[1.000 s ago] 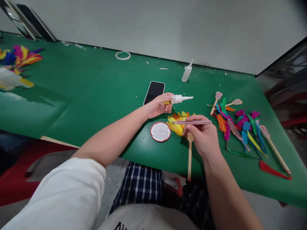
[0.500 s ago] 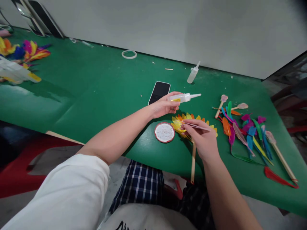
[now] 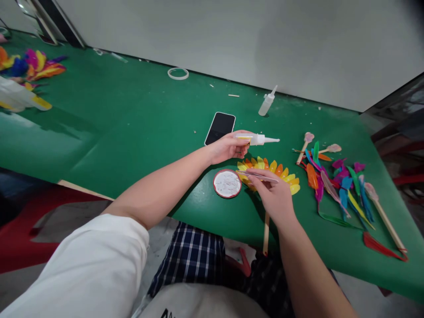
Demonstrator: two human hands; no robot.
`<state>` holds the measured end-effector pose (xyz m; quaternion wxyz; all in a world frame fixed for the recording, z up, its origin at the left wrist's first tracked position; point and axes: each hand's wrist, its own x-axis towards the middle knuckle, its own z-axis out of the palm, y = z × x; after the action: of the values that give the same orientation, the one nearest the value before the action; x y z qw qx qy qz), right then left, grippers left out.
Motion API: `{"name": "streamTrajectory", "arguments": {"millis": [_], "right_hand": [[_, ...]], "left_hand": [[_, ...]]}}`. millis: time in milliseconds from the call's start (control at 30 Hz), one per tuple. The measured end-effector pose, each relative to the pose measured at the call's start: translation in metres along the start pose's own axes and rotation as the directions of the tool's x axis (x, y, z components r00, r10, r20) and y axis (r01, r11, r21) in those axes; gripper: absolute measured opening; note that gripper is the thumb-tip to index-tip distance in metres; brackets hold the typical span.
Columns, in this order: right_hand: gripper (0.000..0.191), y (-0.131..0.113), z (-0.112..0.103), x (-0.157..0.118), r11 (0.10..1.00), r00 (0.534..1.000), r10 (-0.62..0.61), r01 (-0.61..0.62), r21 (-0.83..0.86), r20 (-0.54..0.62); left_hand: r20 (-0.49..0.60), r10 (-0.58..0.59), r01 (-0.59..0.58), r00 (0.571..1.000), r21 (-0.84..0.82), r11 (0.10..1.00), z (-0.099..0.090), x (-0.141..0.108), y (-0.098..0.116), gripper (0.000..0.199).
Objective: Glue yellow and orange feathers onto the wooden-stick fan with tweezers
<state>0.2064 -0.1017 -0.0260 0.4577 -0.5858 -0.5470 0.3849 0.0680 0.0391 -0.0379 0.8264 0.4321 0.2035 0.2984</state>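
Observation:
My left hand (image 3: 232, 146) is closed around a glue bottle (image 3: 255, 139), a clear squeeze bottle with a long white nozzle that points right. In my right hand (image 3: 273, 192) a pair of tweezers (image 3: 263, 176) is pinched, tips toward the left, near the edge of a round white dish (image 3: 227, 183) with a red rim and small bits in it. Beneath that hand lies a fan-shaped piece of yellow and orange petals (image 3: 291, 182) on a wooden stick (image 3: 266, 232). Whether the tweezers hold anything is too small to tell.
A phone (image 3: 220, 127) lies behind my left hand. Beyond stand another glue bottle (image 3: 267, 102) and a tape ring (image 3: 178, 73). Colourful feathers (image 3: 344, 185) and sticks (image 3: 387, 218) spread at the right. More feathers (image 3: 43, 64) lie far left on the green table (image 3: 132, 119).
My right hand has moved a little left and down, bringing the tweezers from over the petals to the dish's edge. The glue bottle in my left hand has shifted slightly right and down.

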Motion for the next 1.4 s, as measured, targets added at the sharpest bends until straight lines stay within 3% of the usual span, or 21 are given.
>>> {"name": "streamTrajectory", "arguments": {"millis": [233,467,733,1000,1133,1267,1400], "right_hand": [[0.014,0.007,0.001,0.001,0.999,0.999,-0.015,0.013,-0.043,-0.037],[0.012,0.004,0.003,-0.003,0.98,0.986,-0.157,0.148,-0.133,-0.062],[0.014,0.006,0.015,-0.003,0.922,0.967,-0.252,0.254,-0.291,0.048],[0.019,0.003,0.012,-0.004,0.874,0.935,-0.353,0.323,-0.364,-0.017],[0.018,0.004,0.013,-0.003,0.836,0.902,-0.417,0.429,-0.343,0.112],[0.017,0.005,0.016,-0.002,0.736,0.853,-0.44,0.521,-0.431,0.28],[0.019,0.006,0.018,-0.002,0.643,0.838,-0.432,0.545,-0.538,0.333]], "left_hand": [[-0.004,0.003,-0.003,1.0,-0.002,1.0,0.0,0.0,-0.001,0.033],[-0.007,0.0,0.0,1.0,-0.001,1.0,0.0,0.0,-0.001,0.034],[0.012,0.005,-0.005,1.0,0.004,1.0,-0.002,0.001,-0.002,0.032],[-0.01,0.0,0.0,1.0,0.005,1.0,0.002,0.0,0.0,0.03],[-0.013,-0.003,0.003,1.0,0.008,1.0,0.003,0.0,0.001,0.029],[-0.007,0.006,-0.006,1.0,0.009,1.0,0.002,0.0,0.0,0.029],[0.008,0.01,-0.01,1.0,0.008,1.0,0.001,0.0,0.0,0.029]]}}
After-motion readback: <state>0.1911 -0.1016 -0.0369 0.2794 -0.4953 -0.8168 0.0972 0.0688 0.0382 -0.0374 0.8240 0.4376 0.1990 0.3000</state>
